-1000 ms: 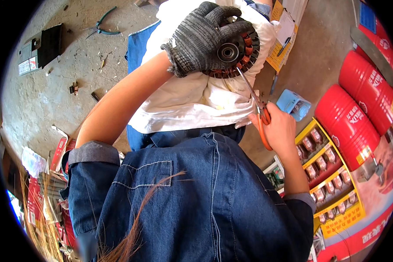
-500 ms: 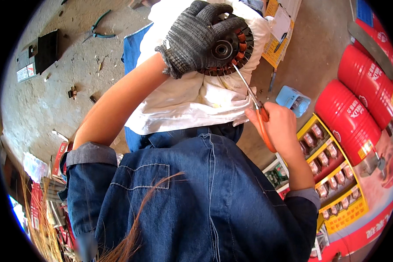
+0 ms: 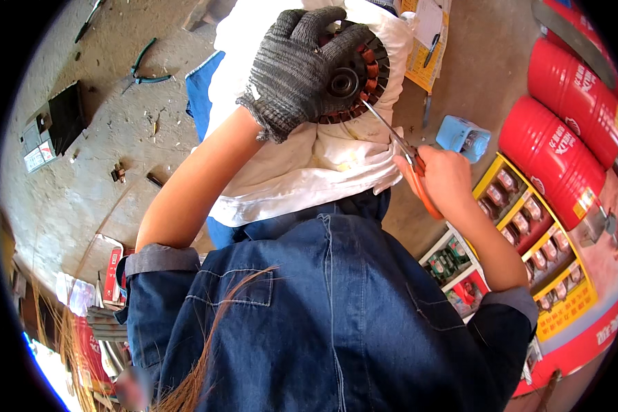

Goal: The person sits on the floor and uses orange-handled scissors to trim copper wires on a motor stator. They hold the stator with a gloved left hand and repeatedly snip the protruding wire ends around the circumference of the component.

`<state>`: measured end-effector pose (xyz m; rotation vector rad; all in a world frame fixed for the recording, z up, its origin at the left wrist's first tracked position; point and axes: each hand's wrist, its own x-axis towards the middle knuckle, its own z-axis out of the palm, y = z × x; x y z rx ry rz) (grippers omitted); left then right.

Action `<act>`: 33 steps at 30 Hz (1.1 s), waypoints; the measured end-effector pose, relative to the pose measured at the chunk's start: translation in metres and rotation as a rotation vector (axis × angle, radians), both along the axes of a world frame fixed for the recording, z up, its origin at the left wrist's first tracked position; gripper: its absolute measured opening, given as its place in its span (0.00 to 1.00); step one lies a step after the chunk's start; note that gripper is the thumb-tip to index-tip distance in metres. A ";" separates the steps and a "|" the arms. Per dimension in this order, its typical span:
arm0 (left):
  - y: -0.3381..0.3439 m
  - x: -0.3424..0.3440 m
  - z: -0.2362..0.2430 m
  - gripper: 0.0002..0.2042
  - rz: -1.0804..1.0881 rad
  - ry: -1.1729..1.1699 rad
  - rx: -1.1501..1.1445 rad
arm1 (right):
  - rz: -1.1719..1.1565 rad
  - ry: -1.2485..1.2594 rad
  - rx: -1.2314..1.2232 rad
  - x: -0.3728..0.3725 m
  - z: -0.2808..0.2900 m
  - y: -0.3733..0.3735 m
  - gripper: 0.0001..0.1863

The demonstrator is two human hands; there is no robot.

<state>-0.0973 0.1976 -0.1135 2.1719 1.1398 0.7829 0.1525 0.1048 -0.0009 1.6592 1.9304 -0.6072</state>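
A round motor stator (image 3: 372, 72), with a dark slotted rim, copper windings and a round opening in its hub, rests on a white cloth (image 3: 309, 178) over my lap. My left hand (image 3: 299, 69), in a dark grey knitted glove, holds it from the left, fingers spread across its top and hiding much of it. My bare right hand (image 3: 443, 178) is closed round what look like orange-handled long-nose pliers (image 3: 390, 130). Their long thin tips touch or nearly touch the windings at the stator's near edge; whether they grip a wire I cannot tell.
Teal-handled pliers (image 3: 144, 77) and a black-and-grey box-like part (image 3: 62, 120) lie on the floor at left. To the right are a clear blue container (image 3: 463, 137), a yellow clipboard (image 3: 426, 65), red drums (image 3: 553, 161) and a yellow display rack (image 3: 546, 261).
The whole view has shifted slightly. My right forearm angles further out to the right. My left hand keeps its hold on the stator, and the plier tips stay at its near edge.
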 end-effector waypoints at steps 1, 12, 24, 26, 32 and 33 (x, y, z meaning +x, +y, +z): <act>0.000 -0.001 0.000 0.39 -0.001 -0.007 0.000 | -0.005 0.032 0.026 0.004 -0.006 -0.006 0.25; -0.002 -0.002 0.001 0.38 -0.004 0.016 -0.033 | 0.075 0.467 0.201 0.043 -0.081 -0.005 0.19; -0.019 -0.001 0.022 0.40 0.119 0.203 0.189 | -0.343 0.461 0.109 0.029 -0.035 -0.022 0.23; -0.033 0.002 0.031 0.38 0.214 0.195 0.274 | -0.445 0.575 0.133 0.034 -0.035 -0.033 0.23; -0.088 -0.007 0.018 0.50 0.280 0.067 0.130 | -0.422 0.562 0.194 0.030 -0.023 -0.042 0.24; -0.091 -0.005 0.019 0.51 0.305 0.086 0.118 | -0.432 0.563 0.173 0.027 -0.015 -0.042 0.24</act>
